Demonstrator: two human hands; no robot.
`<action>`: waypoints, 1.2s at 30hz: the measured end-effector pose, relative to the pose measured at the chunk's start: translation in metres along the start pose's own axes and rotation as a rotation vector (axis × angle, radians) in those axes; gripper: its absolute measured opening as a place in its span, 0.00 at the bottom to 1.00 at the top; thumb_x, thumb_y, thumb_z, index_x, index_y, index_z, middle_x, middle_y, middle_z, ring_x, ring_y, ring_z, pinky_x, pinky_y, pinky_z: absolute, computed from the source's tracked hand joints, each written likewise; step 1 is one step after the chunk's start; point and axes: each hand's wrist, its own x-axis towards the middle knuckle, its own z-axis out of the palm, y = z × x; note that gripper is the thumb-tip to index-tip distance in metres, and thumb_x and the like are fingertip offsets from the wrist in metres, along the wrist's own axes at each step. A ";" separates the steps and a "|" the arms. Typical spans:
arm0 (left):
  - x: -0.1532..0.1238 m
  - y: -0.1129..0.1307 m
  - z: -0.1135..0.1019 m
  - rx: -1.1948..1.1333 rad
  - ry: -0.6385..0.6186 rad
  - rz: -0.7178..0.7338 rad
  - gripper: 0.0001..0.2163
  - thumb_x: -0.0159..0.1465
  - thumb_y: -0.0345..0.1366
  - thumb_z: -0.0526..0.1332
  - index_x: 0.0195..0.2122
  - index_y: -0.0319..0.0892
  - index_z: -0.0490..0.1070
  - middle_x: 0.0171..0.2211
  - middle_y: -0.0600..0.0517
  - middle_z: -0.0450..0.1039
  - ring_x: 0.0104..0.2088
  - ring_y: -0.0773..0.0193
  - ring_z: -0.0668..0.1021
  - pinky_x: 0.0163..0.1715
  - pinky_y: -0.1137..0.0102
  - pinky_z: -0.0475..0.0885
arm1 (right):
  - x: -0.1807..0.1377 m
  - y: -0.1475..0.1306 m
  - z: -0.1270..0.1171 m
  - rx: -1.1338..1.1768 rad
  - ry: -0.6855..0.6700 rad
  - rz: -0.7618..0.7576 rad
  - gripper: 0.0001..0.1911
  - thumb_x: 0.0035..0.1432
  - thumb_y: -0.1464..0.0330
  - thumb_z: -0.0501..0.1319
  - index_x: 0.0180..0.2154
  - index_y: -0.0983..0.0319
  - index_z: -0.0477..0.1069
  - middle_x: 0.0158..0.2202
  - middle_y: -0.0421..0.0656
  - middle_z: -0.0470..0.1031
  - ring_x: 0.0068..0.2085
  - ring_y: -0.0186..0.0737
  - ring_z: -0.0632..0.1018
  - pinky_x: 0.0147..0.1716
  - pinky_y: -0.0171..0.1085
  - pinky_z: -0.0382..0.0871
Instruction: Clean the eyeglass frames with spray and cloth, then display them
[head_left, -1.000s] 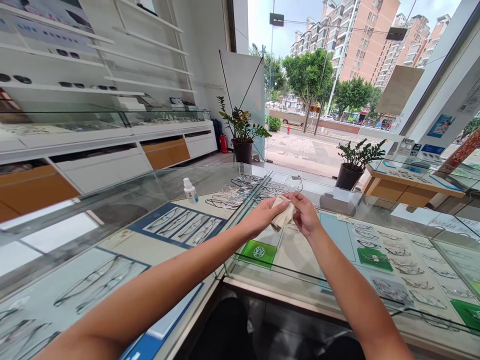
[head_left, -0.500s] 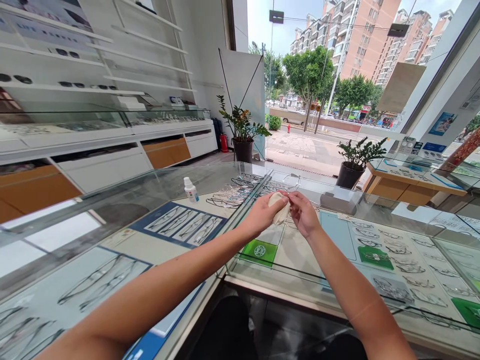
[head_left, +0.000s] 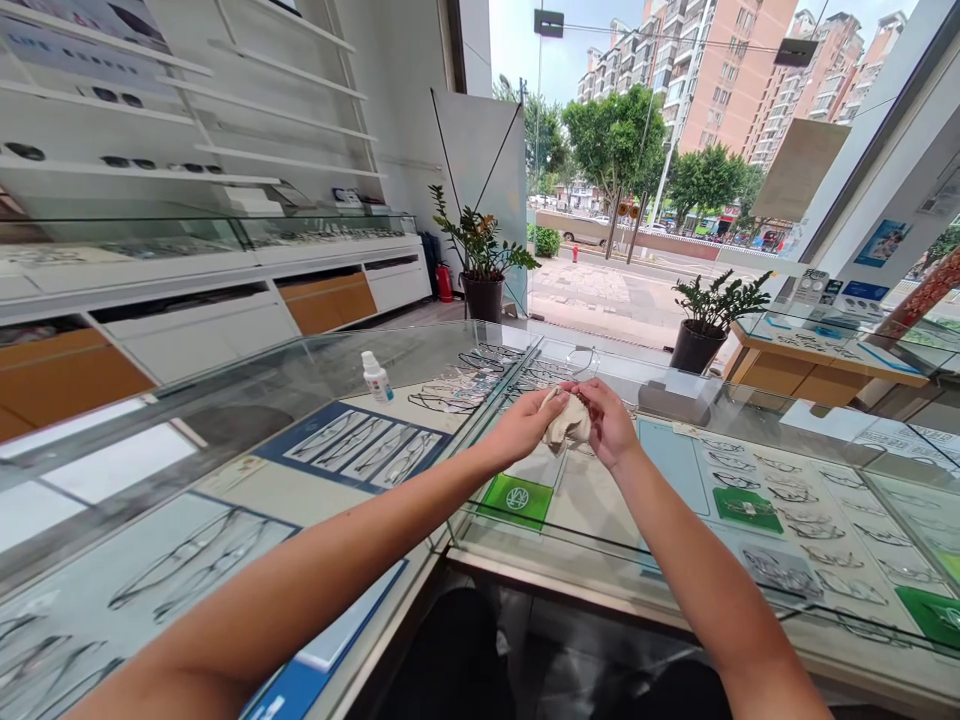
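A crumpled beige cloth point(head_left: 568, 424) hangs between my two hands above the glass counter. My left hand point(head_left: 531, 418) is closed on its left side, thumb on top. My right hand point(head_left: 611, 422) is closed at the cloth's right edge, fingertips meeting those of the left. Whether something thin is wrapped inside the cloth cannot be made out. Just beyond my fingers, a thin-rimmed pair of glasses point(head_left: 583, 357) shows, and several more frames point(head_left: 469, 385) lie to the left of it. A small white bottle point(head_left: 376, 378) stands upright on the counter, left of my hands.
The glass counter point(head_left: 465, 530) forms a corner in front of me, with rows of eyeglasses point(head_left: 795, 495) under the right part. A green card point(head_left: 517, 500) lies below my hands. A blue-bordered tray point(head_left: 352, 445) sits left. Potted plants point(head_left: 484, 275) stand beyond, near the glass front.
The cloth has spread toward my right hand and more of it shows between my hands. Both hands stay close together in nearly the same place. The view has shifted slightly.
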 end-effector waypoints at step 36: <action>0.022 0.019 -0.028 -0.496 0.550 -0.232 0.16 0.72 0.49 0.61 0.42 0.38 0.75 0.37 0.45 0.81 0.36 0.62 0.82 0.37 0.70 0.78 | 0.008 -0.006 -0.014 -0.399 -0.094 -0.151 0.12 0.48 0.55 0.73 0.26 0.56 0.79 0.46 0.43 0.79 0.61 0.51 0.71 0.62 0.47 0.60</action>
